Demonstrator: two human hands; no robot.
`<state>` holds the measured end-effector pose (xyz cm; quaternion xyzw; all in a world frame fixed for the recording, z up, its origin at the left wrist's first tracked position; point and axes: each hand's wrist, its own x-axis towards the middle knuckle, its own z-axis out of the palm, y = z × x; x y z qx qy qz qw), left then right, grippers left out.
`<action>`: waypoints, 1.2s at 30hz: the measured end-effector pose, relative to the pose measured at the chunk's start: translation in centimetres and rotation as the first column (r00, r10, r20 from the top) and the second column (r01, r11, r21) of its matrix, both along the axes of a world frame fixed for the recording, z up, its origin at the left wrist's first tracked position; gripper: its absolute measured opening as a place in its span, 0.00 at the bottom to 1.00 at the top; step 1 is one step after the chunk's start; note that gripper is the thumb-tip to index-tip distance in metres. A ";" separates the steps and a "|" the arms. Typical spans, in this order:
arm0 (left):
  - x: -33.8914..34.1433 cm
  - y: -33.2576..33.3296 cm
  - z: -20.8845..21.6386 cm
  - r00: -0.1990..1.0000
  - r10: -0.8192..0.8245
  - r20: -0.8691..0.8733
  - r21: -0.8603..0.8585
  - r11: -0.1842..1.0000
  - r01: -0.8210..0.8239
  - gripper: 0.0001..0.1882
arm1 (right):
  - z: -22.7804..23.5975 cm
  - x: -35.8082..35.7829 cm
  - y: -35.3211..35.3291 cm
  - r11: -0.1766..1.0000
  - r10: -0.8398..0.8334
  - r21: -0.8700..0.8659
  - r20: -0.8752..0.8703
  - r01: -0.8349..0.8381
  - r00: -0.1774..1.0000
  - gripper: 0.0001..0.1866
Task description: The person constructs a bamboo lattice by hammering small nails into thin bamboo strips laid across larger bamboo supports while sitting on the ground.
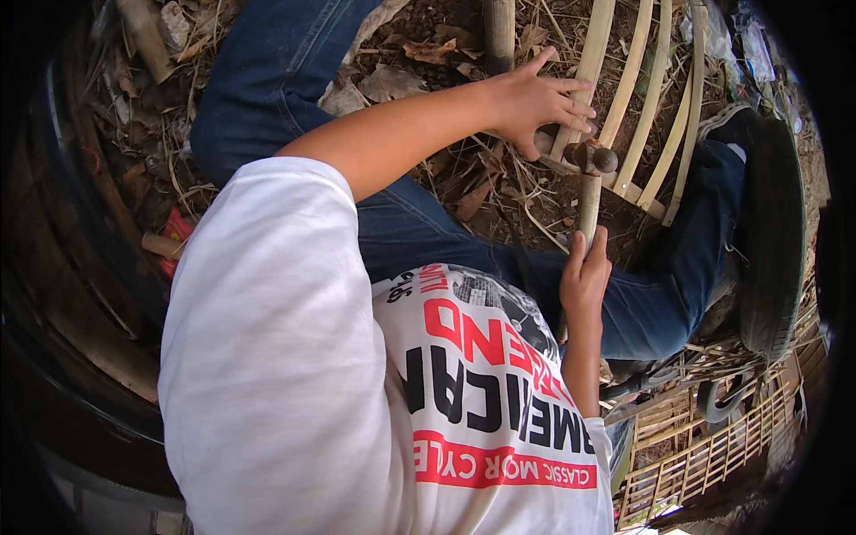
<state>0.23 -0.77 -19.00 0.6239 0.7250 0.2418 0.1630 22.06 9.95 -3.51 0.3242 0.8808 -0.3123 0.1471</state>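
Note:
My right hand (585, 272) is wrapped round the pale wooden handle of a hammer (590, 192). Its rusty brown metal head lies over the near end of a bamboo frame, close to a crosspiece (655, 208). Several flat, pale bamboo slats (631, 76) fan away from that crosspiece. Over the leftmost slat, my left hand (542, 100) is open with its fingers spread, just beyond the hammer head. Whether its fingertips touch the slat I cannot tell.
My legs in blue jeans (419, 227) bend around the work. Dry leaves (392, 82) and straw litter the soil. At the right are a black tyre (771, 259) and a woven bamboo lattice (704, 455). A bamboo post (499, 36) stands beyond my left wrist.

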 end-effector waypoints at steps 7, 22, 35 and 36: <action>-0.3 -0.4 -0.5 0.999 0.019 -0.026 -0.005 1.000 -0.019 0.45 | 2.9 -2.1 -0.1 0.981 -0.158 -0.103 0.059 0.164 0.986 0.13; -0.2 -0.5 -0.2 1.000 0.023 -0.014 -0.016 1.000 -0.024 0.46 | 4.0 -1.5 -1.8 0.994 -0.012 -0.110 -0.050 0.007 0.999 0.14; -0.3 -0.2 -0.4 1.000 0.017 -0.020 -0.019 1.000 -0.018 0.44 | 4.3 -1.9 -1.4 0.993 -0.056 -0.107 0.031 0.059 0.998 0.15; -0.5 -0.3 -0.4 1.000 0.014 -0.023 -0.024 1.000 -0.014 0.44 | 3.7 -1.8 -1.4 0.996 -0.034 -0.082 -0.024 0.032 0.999 0.14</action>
